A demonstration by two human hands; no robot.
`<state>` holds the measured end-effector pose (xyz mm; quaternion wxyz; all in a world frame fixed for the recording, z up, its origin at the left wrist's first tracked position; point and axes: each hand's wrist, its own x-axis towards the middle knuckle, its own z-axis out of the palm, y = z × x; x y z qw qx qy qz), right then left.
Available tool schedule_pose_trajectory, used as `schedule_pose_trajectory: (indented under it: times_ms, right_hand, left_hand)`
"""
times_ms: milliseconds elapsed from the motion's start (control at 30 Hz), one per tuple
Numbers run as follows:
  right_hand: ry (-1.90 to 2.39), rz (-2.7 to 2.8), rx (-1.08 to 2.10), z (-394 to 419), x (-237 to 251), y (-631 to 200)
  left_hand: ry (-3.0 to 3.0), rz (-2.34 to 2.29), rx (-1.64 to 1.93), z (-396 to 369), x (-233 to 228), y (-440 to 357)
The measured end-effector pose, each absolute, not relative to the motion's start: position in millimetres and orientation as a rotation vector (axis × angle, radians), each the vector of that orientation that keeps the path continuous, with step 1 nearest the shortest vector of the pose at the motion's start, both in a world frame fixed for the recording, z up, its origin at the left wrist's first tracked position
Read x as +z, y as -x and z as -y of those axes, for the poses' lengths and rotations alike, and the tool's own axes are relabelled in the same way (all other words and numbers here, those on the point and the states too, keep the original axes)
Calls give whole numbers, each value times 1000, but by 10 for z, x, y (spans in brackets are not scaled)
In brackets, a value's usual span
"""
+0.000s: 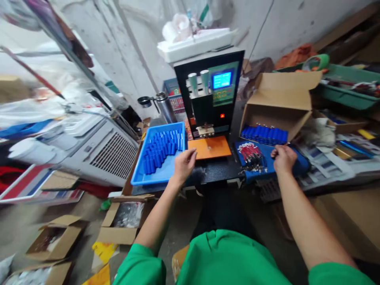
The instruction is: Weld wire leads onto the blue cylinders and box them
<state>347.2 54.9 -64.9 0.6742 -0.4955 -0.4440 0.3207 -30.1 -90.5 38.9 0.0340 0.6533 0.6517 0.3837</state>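
Hovering left hand [184, 163] beside blue tray [137, 174].

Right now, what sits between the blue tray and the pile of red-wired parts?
In the head view, an orange plate lies between the blue tray and red-wired parts.

There is a single view, from a camera worn on the person's head, looking forward and steeply down. The green shirt [225, 257] fills the bottom edge, both forearms reach up the middle, and the black machine [212, 91] stands at upper centre, near at hand. The wide lens bends the floor at lower left and the clutter at right.
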Motion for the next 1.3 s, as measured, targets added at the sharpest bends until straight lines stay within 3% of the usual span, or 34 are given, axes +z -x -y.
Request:
schedule_pose_trajectory:
  times_ms: [133, 267, 433, 633, 767, 933, 1300]
  right_hand:
    - [1122, 853, 706, -492, -662, -3454]
    - [1109, 815, 739, -473, -663, -3439]
    - [1132, 797, 779, -501, -658, -3434]
    - [1141, 808, 767, -533, -615, -3411]
    - [1152, 829, 776, -556, -611, -3406]
    - [1146, 839, 784, -553, -617, -3406]
    - [1115, 834, 796, -527, -528, -3356]
  left_hand:
    - [-1785, -2551, 640, 858, 454, 913]
    - [-1820, -2624, 77, 610, 511, 1075]
    - [-1801, -2633, -117, 428, 465, 971]
    - [-1784, -2670, 37, 453, 412, 1036]
    - [-1771, -2651, 639, 454, 495, 1042]
    - [-1780, -2165, 1245, 486, 574, 687]
    - [-1724, -1844, 1153, 118, 442, 71]
